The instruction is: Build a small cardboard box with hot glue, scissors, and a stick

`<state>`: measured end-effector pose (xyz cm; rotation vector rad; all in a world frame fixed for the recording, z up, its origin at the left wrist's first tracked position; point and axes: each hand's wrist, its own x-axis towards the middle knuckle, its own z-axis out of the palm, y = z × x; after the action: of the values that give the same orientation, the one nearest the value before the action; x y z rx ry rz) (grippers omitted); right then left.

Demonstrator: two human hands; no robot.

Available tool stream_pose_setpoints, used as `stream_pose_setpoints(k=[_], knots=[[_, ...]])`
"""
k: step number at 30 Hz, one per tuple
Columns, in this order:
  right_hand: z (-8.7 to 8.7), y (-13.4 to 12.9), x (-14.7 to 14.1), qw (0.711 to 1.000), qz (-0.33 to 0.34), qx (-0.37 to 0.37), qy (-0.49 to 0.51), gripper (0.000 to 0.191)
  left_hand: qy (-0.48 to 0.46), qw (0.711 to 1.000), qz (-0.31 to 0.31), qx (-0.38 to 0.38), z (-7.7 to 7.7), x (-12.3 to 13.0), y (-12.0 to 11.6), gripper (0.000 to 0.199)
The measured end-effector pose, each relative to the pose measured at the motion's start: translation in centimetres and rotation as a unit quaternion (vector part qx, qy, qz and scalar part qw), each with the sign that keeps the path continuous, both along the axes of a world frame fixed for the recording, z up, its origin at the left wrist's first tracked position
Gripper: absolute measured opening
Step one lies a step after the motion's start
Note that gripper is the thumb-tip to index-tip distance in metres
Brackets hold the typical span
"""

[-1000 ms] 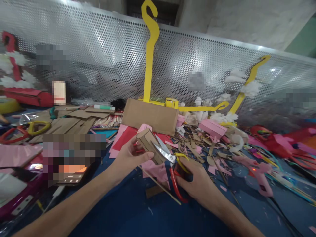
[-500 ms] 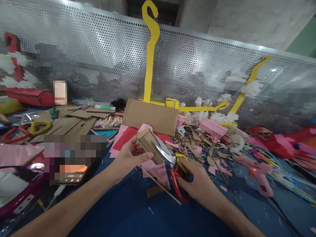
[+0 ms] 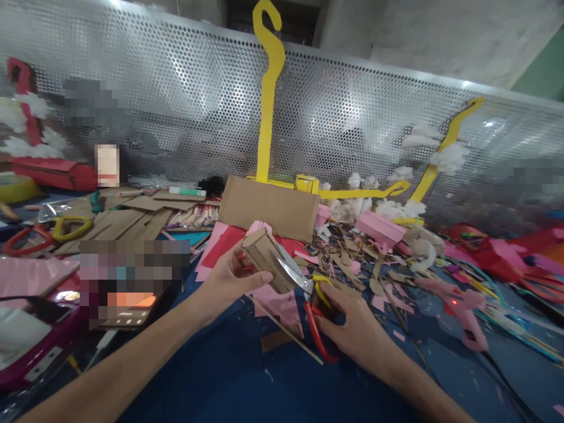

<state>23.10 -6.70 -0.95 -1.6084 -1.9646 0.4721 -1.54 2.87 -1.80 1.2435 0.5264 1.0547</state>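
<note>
Perforated metal panel, concrete wall

Left fingers hold cardboard, right fingers scissors.

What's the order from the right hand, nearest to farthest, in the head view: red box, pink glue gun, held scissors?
1. Held scissors: in the right hand.
2. Pink glue gun: off to its right.
3. Red box: far left, toward the back.

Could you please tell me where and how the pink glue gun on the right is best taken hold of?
Probably by the handle, from the near side, with the right hand once it sets down the scissors. The handle slants toward the camera, its cord trailing off the lower end, while the nozzle points left and, with the red light lit, may be hot.
</note>
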Motion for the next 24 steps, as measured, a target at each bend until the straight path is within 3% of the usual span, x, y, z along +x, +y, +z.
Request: stream_pose_setpoints(k=[11,18,24], knots=[[-0.8,0.2,0.2,1.000,-0.007,0.007,0.003,0.027,-0.001,1.000,-0.006,0.007,0.1,-0.1,0.0,0.047],[-1.2,0.4,0.3,0.998,-0.031,0.036,0.051,0.008,-0.010,1.000,0.001,-0.003,-0.1,0.0,0.2,0.051],[-0.5,-0.1,0.1,0.997,-0.034,0.063,0.015,0.043,-0.014,1.000,0.003,-0.004,0.2,0.0,0.2,0.053]])
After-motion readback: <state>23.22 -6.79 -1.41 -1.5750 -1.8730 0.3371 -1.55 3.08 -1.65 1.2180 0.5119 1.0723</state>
